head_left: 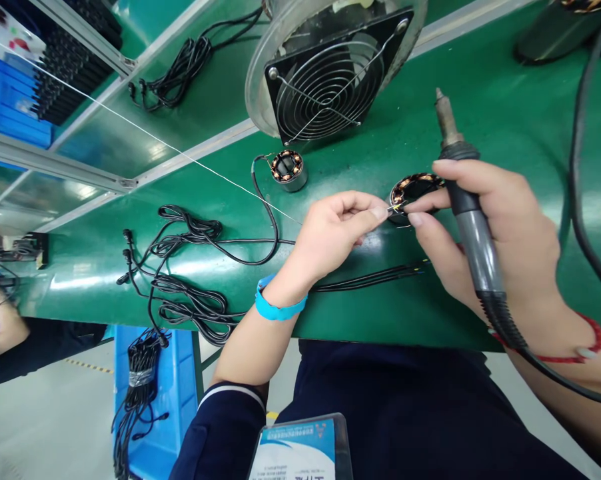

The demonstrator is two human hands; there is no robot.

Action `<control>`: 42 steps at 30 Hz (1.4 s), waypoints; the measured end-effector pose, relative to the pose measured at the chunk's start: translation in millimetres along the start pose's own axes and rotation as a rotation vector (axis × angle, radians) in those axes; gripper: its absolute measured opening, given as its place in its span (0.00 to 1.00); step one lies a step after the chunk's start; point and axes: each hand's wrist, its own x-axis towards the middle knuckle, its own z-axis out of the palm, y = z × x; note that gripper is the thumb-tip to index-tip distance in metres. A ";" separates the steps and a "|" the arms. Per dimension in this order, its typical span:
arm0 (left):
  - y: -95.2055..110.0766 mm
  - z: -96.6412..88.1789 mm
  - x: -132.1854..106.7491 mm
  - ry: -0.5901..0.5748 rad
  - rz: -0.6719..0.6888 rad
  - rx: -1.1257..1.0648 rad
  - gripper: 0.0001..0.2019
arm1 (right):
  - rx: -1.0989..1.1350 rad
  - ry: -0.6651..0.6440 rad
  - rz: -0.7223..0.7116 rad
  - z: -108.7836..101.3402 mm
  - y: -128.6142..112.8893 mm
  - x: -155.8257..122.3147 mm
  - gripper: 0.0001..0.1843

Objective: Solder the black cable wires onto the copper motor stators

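My left hand [330,230], with a blue band at the wrist, pinches a thin wire [391,209] at the near-left rim of a motor stator [414,181] with copper windings. My right hand [510,233] holds a soldering iron [473,220] between its fingers, the tip pointing up and away over the table. The thumb and a fingertip of that hand also reach to the stator's near edge, partly covering it. A second stator [287,170], with a black cable joined to it, stands to the left. Black cables [365,279] with stripped coloured ends lie just below my hands.
A fan with a wire guard [325,100] stands behind the stators. Coiled black cables [193,233] lie on the green table [350,157]. A thin white strand [180,152] stretches from upper left towards my left hand. A blue bin [180,400] holds bundled cables; another person's arm [5,323] is far left.
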 end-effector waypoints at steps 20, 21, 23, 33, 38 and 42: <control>-14.3 -3.5 -4.7 0.212 0.669 0.542 0.04 | 0.091 0.052 -0.034 1.8 0.2 5.5 0.25; -14.9 -3.5 -5.4 0.189 0.688 0.601 0.03 | 0.092 0.057 -0.041 1.9 1.0 5.4 0.25; -16.0 -3.1 -6.4 0.136 0.715 0.723 0.03 | 0.098 0.063 -0.047 2.0 2.1 5.3 0.25; -23.7 3.1 -2.4 0.246 0.892 1.121 0.15 | 0.066 0.018 -0.029 2.0 -0.9 4.6 0.24; -23.7 -0.6 -3.7 0.259 0.892 1.137 0.10 | 0.063 0.013 -0.039 4.4 -0.7 3.8 0.23; -24.4 -2.8 -2.9 0.275 0.909 1.038 0.06 | 0.083 0.020 -0.051 6.5 -0.1 4.1 0.24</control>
